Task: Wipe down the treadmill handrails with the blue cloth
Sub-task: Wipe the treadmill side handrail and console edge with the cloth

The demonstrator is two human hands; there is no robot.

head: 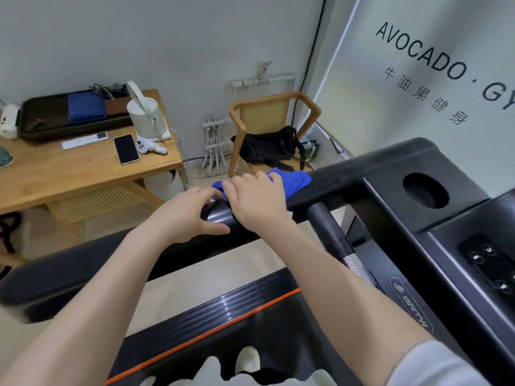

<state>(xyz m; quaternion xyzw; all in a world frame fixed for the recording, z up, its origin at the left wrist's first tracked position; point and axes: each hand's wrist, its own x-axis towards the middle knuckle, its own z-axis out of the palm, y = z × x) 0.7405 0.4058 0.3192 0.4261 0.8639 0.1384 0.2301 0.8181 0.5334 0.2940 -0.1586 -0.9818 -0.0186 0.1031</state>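
Nearest the camera, two bare forearms are reaching forward over the treadmill deck (223, 310), with its orange edge stripe running across the bottom.

At far left, a wooden table (83, 171) is holding a dark tray (44, 118), a white kettle (145, 112), a remote (83, 140) and a phone (126, 149).

Moving right, the left hand (184, 215) is curling loosely around the black handrail (220, 215), fingers over the top and thumb along the near side, steadying it rather than squeezing.

Just beside it, touching at the fingertips, the right hand (259, 201) is pressing the cloth (292, 181) down onto the rail, fingers bent over the bunched fabric and gripping it. The cloth is lying on top of the handrail, blue folds spilling out to the right of the knuckles and a small corner showing at the left.

It looks soft, light and limp, so it should drape and wrap round the bar easily. Holding it bunched under a flat palm, as here, seems the sensible grip; the smooth rail may let it slide freely, and loose ends could slip off the far side.

Beyond the hands, a wooden chair (306, 107) is carrying a black bag (267, 146).

At right, the treadmill console (390, 168) is showing a round cup hole (425, 190) and a button panel (490, 263).
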